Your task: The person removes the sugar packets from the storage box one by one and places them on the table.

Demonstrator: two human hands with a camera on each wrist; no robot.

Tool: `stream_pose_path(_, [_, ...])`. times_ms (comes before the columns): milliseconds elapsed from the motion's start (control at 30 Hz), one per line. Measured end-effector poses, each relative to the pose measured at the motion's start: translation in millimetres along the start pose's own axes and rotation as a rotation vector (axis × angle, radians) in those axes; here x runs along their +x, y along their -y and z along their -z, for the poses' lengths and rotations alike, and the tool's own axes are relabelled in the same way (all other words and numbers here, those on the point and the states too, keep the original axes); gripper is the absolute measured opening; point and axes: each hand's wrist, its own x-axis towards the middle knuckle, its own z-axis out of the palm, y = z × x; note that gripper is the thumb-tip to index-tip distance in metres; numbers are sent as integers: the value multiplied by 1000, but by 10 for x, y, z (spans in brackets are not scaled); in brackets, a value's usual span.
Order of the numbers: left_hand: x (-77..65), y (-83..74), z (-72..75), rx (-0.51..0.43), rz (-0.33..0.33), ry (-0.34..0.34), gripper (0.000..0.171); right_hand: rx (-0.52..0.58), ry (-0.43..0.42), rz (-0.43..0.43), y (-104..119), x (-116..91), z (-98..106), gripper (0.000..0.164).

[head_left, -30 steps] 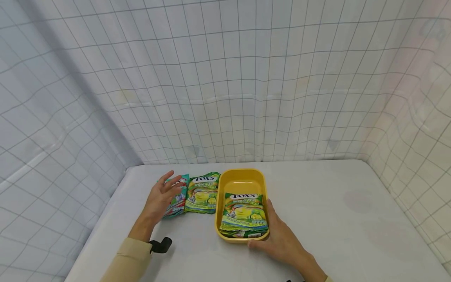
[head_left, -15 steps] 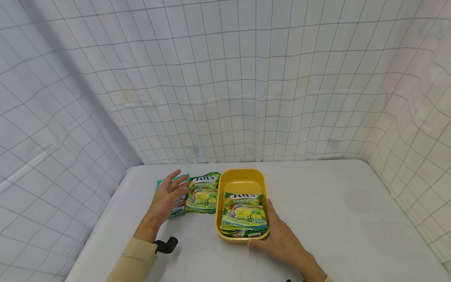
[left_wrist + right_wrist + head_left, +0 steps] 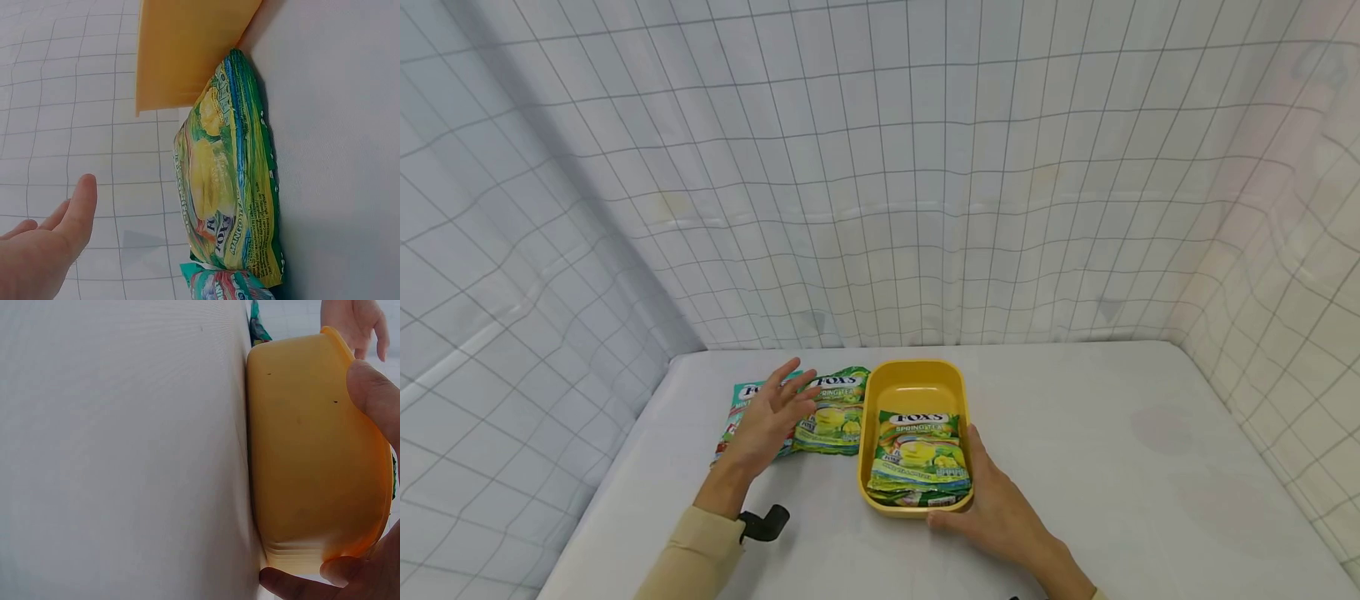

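My left hand [image 3: 772, 423], fingers spread and slightly bent, hovers above two candy bags and holds nothing. Beneath it a teal mint bag [image 3: 737, 408] lies partly covered. Just right of that lies a green Fox's Spring Tea bag [image 3: 831, 417], seen from its near edge in the left wrist view [image 3: 215, 181]. A yellow plastic tub [image 3: 912, 375] stands beside the green bag. Inside the tub's near half rests another green Spring Tea bag [image 3: 920, 454], on top of other packs. My right hand [image 3: 1000, 508] grips the tub's near right corner, thumb and fingers on its wall [image 3: 312, 444].
A white cloth-covered table [image 3: 1097, 467] extends to the right of the tub. White grid-patterned curtains [image 3: 917, 208] enclose the back and both sides. A black strap piece [image 3: 765, 523] juts out from my left wrist.
My left hand has drifted right, from over the teal bag toward the green one, uncovering more of the teal bag. My right hand and the tub have stayed in place.
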Motion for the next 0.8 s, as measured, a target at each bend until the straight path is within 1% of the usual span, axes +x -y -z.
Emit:
stream_pose_path(233, [-26, -1, -68, -20, -4, 23, 79, 0, -4, 0, 3, -1, -1, 142])
stream_pose_path(633, [-44, 13, -240, -60, -37, 94, 78, 9, -3, 1, 9, 0, 2, 142])
stream_pose_path(800, [-36, 27, -302, -31, -22, 91, 77, 19, 3, 0, 11, 0, 3, 141])
